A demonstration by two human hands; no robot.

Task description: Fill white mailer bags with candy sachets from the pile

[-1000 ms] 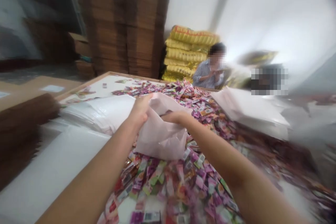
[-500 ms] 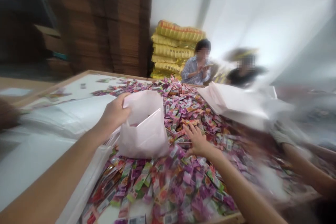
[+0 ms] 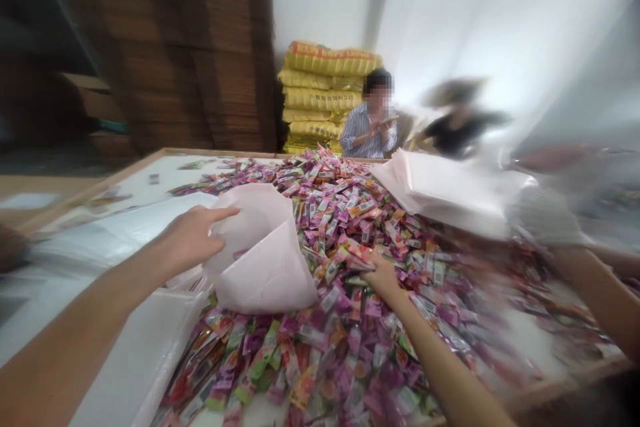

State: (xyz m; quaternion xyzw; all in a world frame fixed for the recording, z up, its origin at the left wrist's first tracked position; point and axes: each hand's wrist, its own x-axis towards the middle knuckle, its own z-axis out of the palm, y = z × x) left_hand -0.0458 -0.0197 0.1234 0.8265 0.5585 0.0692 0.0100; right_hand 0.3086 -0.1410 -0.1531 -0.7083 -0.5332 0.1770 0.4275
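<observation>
My left hand (image 3: pixel 193 237) is at the left edge of a pale paper bag (image 3: pixel 265 273), its index finger and thumb apart against the bag's inner side; the other fingers are mostly hidden. The bag's mouth gapes, and a purple bit shows inside. It rests on a wide heap of small, colourful wrapped packets (image 3: pixel 345 207). Right of the bag, my right hand (image 3: pixel 384 278) closes round a few packets (image 3: pixel 356 257) with pink and red wrappers. Its fingertips are largely covered by them.
White bags (image 3: pixel 135 227) lie stacked on my left, and another pale stack (image 3: pixel 450 193) is beyond the heap. A wooden rim (image 3: pixel 115 177) edges the table. A co-worker's arm (image 3: pixel 595 293) reaches in from the right. Two people sit behind, near yellow sacks (image 3: pixel 325 100).
My right hand has gone from spread fingers over the heap to gripping some packets. My left hand's index finger and thumb have spread, and the bag has shifted slightly left and lower in view.
</observation>
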